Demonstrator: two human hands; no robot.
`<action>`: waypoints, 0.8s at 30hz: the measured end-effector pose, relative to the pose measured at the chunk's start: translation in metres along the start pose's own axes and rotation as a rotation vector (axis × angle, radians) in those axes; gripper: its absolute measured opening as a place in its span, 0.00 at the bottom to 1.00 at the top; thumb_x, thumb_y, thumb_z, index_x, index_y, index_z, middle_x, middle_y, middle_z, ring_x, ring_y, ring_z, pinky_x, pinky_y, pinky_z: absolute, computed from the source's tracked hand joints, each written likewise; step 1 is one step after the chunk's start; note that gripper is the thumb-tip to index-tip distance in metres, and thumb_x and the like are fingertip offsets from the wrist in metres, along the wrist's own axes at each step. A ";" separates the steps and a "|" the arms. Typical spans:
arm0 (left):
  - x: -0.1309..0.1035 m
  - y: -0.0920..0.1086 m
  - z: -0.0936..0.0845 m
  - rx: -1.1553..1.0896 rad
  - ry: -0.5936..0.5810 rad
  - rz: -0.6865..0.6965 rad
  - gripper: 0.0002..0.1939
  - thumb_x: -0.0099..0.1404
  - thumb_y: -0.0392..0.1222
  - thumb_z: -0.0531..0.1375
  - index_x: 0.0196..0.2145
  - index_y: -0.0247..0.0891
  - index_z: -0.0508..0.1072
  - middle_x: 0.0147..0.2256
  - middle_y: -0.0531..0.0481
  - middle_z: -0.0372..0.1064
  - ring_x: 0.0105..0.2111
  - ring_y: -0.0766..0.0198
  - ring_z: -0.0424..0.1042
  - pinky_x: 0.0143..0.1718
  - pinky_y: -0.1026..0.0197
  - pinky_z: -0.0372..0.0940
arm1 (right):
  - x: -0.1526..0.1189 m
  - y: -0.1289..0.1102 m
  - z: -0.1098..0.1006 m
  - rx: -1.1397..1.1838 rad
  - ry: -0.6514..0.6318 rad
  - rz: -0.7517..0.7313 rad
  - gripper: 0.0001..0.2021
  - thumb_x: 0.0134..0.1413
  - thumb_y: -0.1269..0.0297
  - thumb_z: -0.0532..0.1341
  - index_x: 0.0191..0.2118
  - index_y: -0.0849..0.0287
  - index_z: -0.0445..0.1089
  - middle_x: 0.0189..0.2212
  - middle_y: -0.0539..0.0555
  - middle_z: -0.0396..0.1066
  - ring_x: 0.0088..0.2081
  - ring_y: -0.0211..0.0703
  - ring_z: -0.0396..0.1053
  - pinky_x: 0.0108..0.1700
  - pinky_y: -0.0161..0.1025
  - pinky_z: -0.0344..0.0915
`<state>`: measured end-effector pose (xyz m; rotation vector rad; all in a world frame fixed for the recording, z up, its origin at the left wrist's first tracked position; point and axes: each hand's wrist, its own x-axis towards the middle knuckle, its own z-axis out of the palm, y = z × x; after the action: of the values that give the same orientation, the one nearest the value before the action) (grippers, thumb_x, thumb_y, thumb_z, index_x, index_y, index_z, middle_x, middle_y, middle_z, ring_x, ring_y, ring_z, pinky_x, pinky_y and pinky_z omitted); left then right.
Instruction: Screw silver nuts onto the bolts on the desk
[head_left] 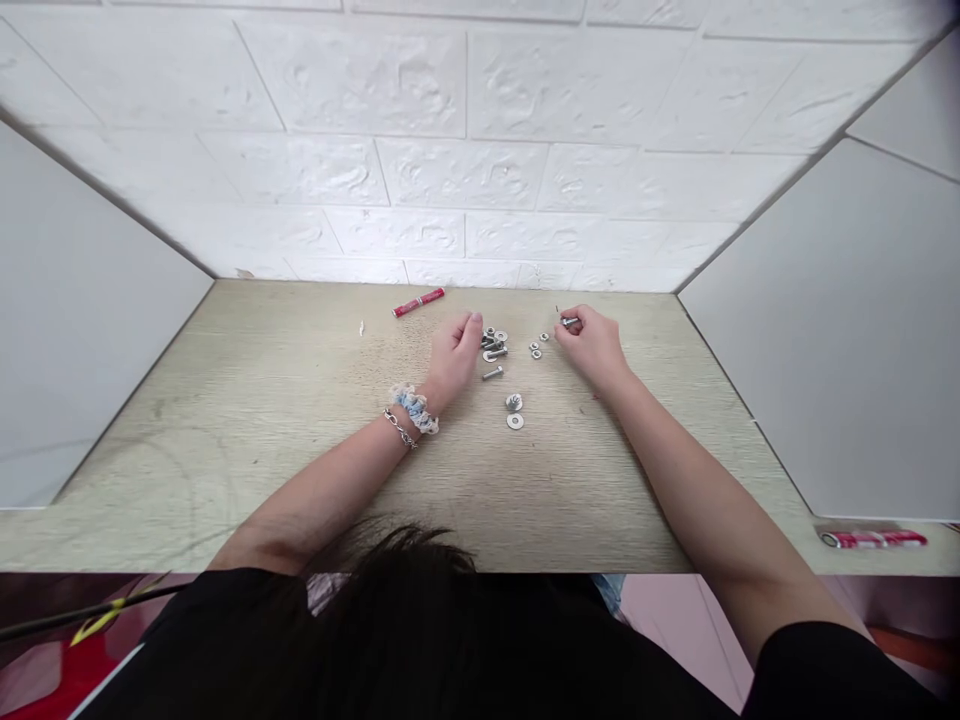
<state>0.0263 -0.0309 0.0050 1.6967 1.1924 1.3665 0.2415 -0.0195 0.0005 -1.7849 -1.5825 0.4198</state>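
Observation:
My left hand [452,358] rests on its side on the table, fingers curled and thumb on top. Its inside is turned away, so anything held there is hidden. Just right of it lies a small pile of bolts [495,352], nuts and washers. My right hand [595,345] pinches a metal bolt [571,322] between thumb and fingers, partly covered by them. Between the hands sit several loose hex nuts [535,354]. A single bolt [493,373] lies in front of the pile. Nearer to me are a bolt standing on a washer [514,402] and a flat washer [515,422].
A red marker-like tube [418,303] lies toward the back wall, and another red tube [874,540] at the front right edge. A small white scrap [361,327] is at the left. White brick wall [465,180] and grey side panels [847,330] bound the wooden table [262,400].

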 end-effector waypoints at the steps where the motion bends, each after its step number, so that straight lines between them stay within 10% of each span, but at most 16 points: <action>1: 0.001 0.000 -0.001 0.124 -0.044 0.046 0.20 0.69 0.49 0.49 0.22 0.37 0.62 0.22 0.52 0.60 0.26 0.68 0.62 0.32 0.63 0.59 | 0.001 0.002 0.000 -0.034 -0.012 -0.009 0.11 0.48 0.68 0.59 0.40 0.63 0.70 0.26 0.50 0.69 0.32 0.39 0.66 0.43 0.37 0.61; 4: 0.002 0.001 -0.001 0.532 -0.210 0.169 0.12 0.68 0.43 0.51 0.36 0.38 0.73 0.42 0.45 0.70 0.45 0.59 0.67 0.53 0.51 0.58 | 0.000 0.006 0.002 -0.142 -0.078 -0.033 0.12 0.50 0.68 0.58 0.41 0.61 0.71 0.29 0.52 0.71 0.35 0.41 0.67 0.42 0.38 0.61; 8: -0.001 0.001 0.001 0.836 -0.394 0.175 0.19 0.70 0.48 0.47 0.52 0.45 0.70 0.61 0.44 0.58 0.60 0.50 0.57 0.63 0.34 0.41 | -0.002 0.006 0.004 -0.255 -0.125 -0.061 0.11 0.52 0.66 0.57 0.41 0.58 0.71 0.35 0.53 0.73 0.38 0.44 0.68 0.39 0.38 0.59; 24: 0.002 -0.010 0.002 0.836 -0.469 0.106 0.24 0.71 0.54 0.43 0.52 0.42 0.70 0.56 0.42 0.62 0.58 0.49 0.59 0.62 0.33 0.41 | -0.001 0.007 0.006 -0.356 -0.129 -0.118 0.12 0.53 0.68 0.54 0.42 0.60 0.70 0.40 0.58 0.71 0.42 0.49 0.67 0.42 0.41 0.61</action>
<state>0.0260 -0.0255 -0.0036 2.4893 1.4943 0.4410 0.2422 -0.0182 -0.0089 -1.9417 -1.9391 0.2079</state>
